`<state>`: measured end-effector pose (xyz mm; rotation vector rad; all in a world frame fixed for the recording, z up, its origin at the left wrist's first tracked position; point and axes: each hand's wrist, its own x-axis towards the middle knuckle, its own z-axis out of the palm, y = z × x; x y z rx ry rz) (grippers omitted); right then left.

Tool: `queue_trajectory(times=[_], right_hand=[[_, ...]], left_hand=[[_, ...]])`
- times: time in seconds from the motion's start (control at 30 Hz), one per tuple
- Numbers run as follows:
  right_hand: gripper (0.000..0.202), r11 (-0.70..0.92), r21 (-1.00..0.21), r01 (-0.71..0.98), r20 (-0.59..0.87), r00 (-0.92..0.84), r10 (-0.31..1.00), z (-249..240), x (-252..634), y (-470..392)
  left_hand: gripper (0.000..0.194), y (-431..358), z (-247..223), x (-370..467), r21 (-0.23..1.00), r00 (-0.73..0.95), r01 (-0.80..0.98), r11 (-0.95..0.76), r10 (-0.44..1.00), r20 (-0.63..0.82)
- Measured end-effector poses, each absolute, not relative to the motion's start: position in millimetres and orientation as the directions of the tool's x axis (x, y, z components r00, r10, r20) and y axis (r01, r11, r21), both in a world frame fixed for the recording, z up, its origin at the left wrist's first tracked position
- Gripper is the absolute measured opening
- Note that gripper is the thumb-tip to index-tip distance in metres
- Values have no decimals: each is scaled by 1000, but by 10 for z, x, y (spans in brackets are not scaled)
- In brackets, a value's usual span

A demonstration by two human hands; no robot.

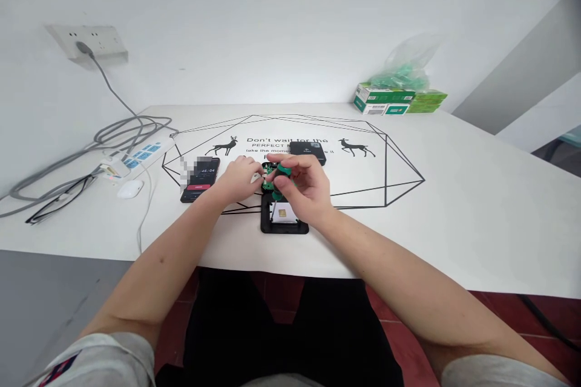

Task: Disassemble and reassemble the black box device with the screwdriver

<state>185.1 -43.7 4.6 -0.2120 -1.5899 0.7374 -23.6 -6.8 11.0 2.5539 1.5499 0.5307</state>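
Observation:
My right hand (305, 186) is wrapped round a green and black screwdriver (283, 176), its thin shaft slanting down toward an opened black casing (285, 230). Inside the casing lies a white part (285, 213) with a small gold patch. Just beyond the casing, a green circuit board (267, 184) shows between the hands, partly covered by them. My left hand (240, 178) rests at the board's left side with bent fingers closed at its edge. A black flat cover (308, 151) lies behind my right hand.
A phone (202, 178) with a timer lies left of my left hand. Farther left are a white mouse (131, 188), a power strip (149, 156) and coiled grey cables (109, 133). Green and white boxes (384, 97) with a plastic bag (403, 75) stand at the back right.

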Motion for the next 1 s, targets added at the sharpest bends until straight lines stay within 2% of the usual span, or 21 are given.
queue_trajectory(times=[0.1, 0.2, 0.37, 0.5, 0.6, 0.77, 1.0], right_hand=[[22, 802, -546, -242, 837, -202, 509, 75, 1903, -447], [26, 837, -518, -176, 852, -193, 487, 94, 1913, -425], [21, 892, -448, -53, 887, -147, 437, 115, 1878, -389], [24, 896, -440, -68, 891, -160, 425, 143, 1898, -401], [27, 884, -462, -70, 879, -170, 446, 158, 1922, -400], [10, 875, -476, -92, 878, -100, 467, 138, 1897, -362], [28, 718, -633, -288, 770, -143, 621, 70, 1835, -405]], left_hand=[[23, -29, 90, -286, 129, 285, 940, -315, 936, 205], [30, -29, 93, -297, 64, 178, 979, -194, 964, 196], [35, -8, 95, -301, 54, 84, 994, -93, 984, 157], [35, 30, 117, -328, 59, 24, 998, -33, 990, 139], [38, 38, 119, -332, 61, 27, 998, -34, 993, 114], [43, 42, 63, -315, 34, 58, 997, -62, 990, 126], [43, 93, -37, -298, 34, 219, 973, -227, 963, 158]])
